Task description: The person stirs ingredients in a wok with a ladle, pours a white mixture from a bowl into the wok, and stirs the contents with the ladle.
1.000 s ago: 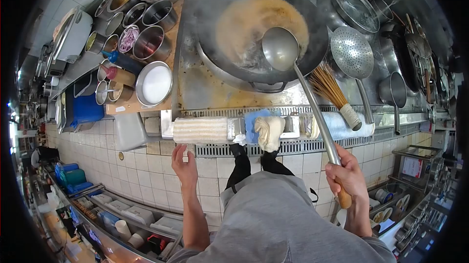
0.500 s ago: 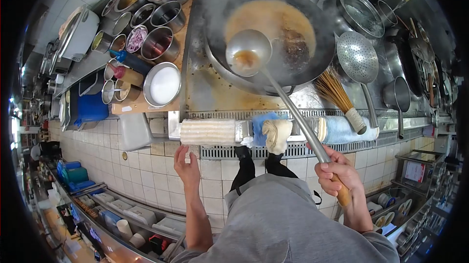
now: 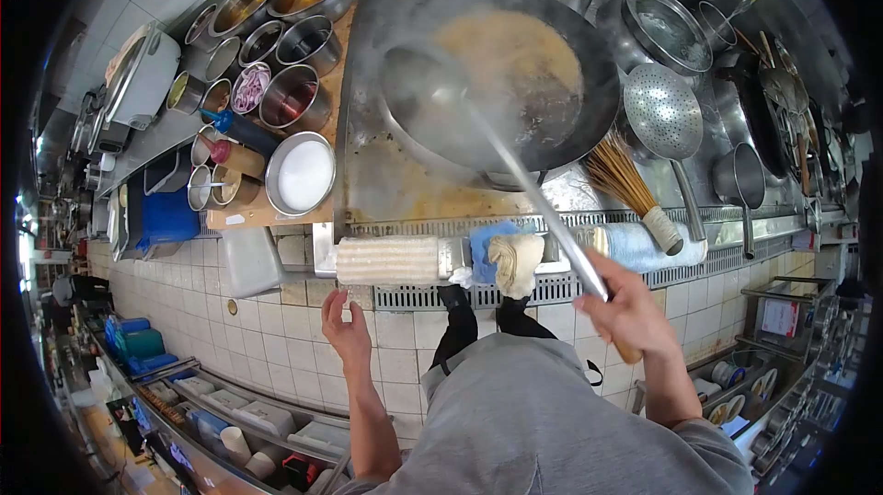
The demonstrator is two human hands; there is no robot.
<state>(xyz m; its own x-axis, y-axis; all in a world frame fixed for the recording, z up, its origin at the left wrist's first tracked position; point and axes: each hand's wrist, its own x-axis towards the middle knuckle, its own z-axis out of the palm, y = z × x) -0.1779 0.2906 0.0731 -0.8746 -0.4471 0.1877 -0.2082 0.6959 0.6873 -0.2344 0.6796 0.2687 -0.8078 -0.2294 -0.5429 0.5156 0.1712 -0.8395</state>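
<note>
My right hand (image 3: 632, 305) is closed round the wooden handle of a long metal ladle (image 3: 543, 205). The ladle's bowl, blurred by steam, hangs over the left side of a big black wok (image 3: 596, 109). Inside the wok, brown liquid (image 3: 515, 49) steams, with a darker patch toward the near side. My left hand (image 3: 347, 322) holds nothing; its fingers are apart, in the air short of a folded striped towel (image 3: 386, 260) on the stove's front edge. What the ladle's bowl contains cannot be made out.
Left of the wok, a wooden board (image 3: 317, 210) carries several metal pots, squeeze bottles and a bowl of white granules (image 3: 305, 173). On the right lie a bamboo brush (image 3: 635, 191), a perforated skimmer (image 3: 662, 113) and a small saucepan (image 3: 739, 178). Cloths (image 3: 515, 260) rest along the front rail.
The ladle's bowl has swung left over the wok and turned, and its liquid is no longer visible. My right hand has risen slightly. More steam veils the wok. My left hand has barely moved.
</note>
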